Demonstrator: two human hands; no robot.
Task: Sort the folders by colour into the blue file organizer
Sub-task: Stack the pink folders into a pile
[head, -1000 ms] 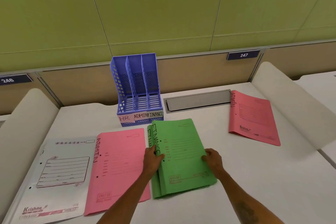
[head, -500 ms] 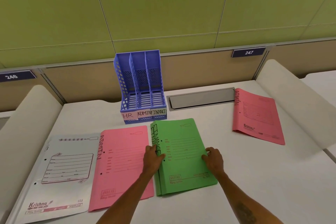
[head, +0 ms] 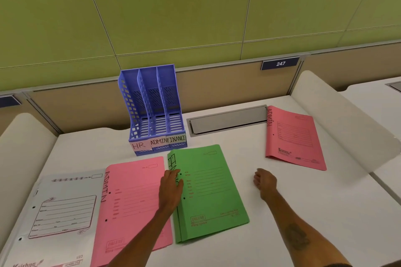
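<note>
The left hand (head: 171, 188) rests on the spine edge of the green folder (head: 211, 197), fingers close together and fairly flat. The right hand (head: 265, 182) hangs just right of it, fingers loosely curled around nothing. The blue organizer (head: 152, 110) stands just behind.

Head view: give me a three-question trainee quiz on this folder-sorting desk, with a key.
1. True or false: the blue file organizer already holds a folder.
2. Which hand touches the green folders? A left, B right, C both.
3. Fill in: the organizer's rightmost slot is labelled ____.
Key: 1 false, all three slots are empty. 2 A, the left hand rests on their left edge; the right hand is off to their right, apart. 3 FINANCE.
</note>
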